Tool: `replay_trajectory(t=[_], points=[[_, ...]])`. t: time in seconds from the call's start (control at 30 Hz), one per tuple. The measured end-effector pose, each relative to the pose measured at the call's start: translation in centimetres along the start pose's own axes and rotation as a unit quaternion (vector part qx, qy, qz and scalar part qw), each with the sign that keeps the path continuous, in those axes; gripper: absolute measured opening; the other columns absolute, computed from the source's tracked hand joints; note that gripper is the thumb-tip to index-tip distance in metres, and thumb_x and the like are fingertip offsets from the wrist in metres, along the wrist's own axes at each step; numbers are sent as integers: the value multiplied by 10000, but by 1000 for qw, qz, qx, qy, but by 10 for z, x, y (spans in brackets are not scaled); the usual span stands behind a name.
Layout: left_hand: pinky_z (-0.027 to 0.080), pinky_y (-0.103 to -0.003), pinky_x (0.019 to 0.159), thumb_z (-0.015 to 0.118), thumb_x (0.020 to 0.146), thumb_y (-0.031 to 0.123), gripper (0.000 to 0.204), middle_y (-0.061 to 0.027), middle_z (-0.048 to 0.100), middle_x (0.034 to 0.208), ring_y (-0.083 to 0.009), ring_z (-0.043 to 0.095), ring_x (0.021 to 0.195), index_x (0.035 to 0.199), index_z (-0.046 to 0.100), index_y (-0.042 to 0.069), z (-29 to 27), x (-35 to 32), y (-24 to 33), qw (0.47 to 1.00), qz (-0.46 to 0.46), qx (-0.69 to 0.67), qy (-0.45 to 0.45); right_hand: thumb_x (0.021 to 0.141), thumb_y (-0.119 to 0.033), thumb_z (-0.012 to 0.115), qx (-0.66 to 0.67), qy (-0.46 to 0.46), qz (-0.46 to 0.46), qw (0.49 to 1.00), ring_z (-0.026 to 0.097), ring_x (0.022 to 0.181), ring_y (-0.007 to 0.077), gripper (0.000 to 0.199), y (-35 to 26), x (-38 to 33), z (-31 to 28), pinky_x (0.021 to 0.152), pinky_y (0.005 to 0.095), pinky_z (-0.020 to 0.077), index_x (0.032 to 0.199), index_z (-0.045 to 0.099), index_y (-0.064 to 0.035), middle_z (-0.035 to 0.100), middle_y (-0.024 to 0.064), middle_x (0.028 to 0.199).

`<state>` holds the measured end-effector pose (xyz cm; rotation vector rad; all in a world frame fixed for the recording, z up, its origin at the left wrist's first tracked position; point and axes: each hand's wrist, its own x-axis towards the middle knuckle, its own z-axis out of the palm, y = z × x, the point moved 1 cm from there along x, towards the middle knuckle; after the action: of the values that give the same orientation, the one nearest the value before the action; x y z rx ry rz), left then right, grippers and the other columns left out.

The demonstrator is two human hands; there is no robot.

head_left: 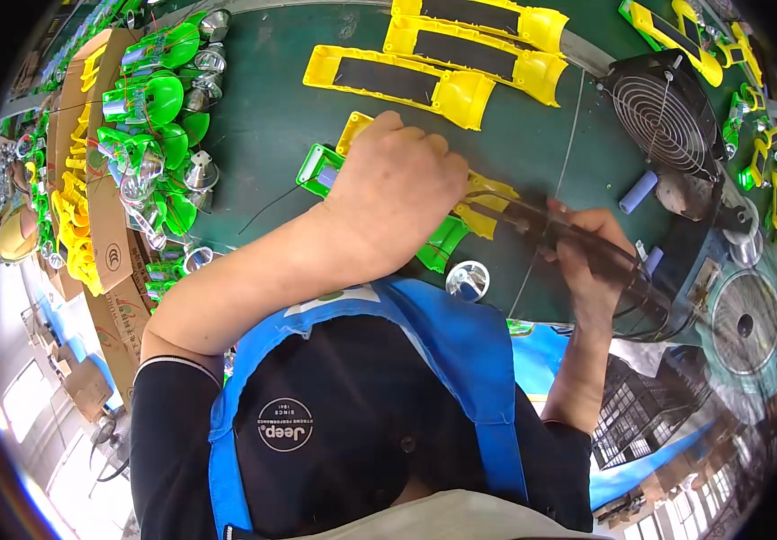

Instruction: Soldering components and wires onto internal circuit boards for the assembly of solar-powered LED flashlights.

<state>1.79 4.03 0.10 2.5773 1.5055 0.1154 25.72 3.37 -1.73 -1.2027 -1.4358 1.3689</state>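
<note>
My left hand (pixel 395 184) lay closed, palm down, over a yellow torch housing (pixel 487 205) on the green bench top (pixel 262 117), pressing it flat. Only its two ends showed past my knuckles: a corner up near my fingertips and a wider yellow piece toward my right. So its long axis ran slantwise across the bench, from upper left down to lower right. A green part (pixel 320 168) sat just beside the far end, and another green piece (pixel 442 243) stuck out under my wrist.

My right hand (pixel 591 261) was wrapped around the dark soldering iron (pixel 578 236), gripping it like a pen. The iron lay nearly level, its tip pointing left at the housing's right end, its cable trailing off to the right.

A shiny reflector cup (pixel 468 281) stood close to the bench edge between my arms. Three more yellow housings (pixel 402 83) lay in a row farther back, and a small black fan (pixel 663 112) sat to the right. A blue cylindrical cell (pixel 638 192) lay near the fan.
</note>
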Motion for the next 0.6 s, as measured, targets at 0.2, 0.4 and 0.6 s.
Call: replay_trajectory(t=[0.2, 0.4, 0.6], points=[[448, -333, 724, 597, 718, 105, 35, -59, 588, 731, -219, 621, 747, 749, 589, 89, 1, -3, -2, 997, 23, -34, 61, 887, -313, 680, 79, 129, -73, 986, 650, 704, 210, 392, 19, -25, 6, 1003, 513, 424, 1013, 492, 7, 650, 155, 774], [448, -336, 712, 608, 715, 107, 32, -52, 589, 723, -222, 621, 735, 731, 587, 89, 0, -3, 0, 1000, 5, -14, 27, 932, -368, 610, 13, 75, -172, 982, 655, 813, 305, 448, 21, -18, 44, 836, 454, 509, 1170, 379, -66, 653, 209, 921], [449, -336, 726, 602, 742, 138, 41, -45, 595, 736, -216, 621, 750, 733, 590, 100, -1, -2, -1, 1000, -12, 0, -16, 952, -273, 594, -28, 26, -177, 983, 571, 967, 250, 361, 38, -14, 57, 919, 404, 428, 1170, 377, -84, 696, 159, 827]])
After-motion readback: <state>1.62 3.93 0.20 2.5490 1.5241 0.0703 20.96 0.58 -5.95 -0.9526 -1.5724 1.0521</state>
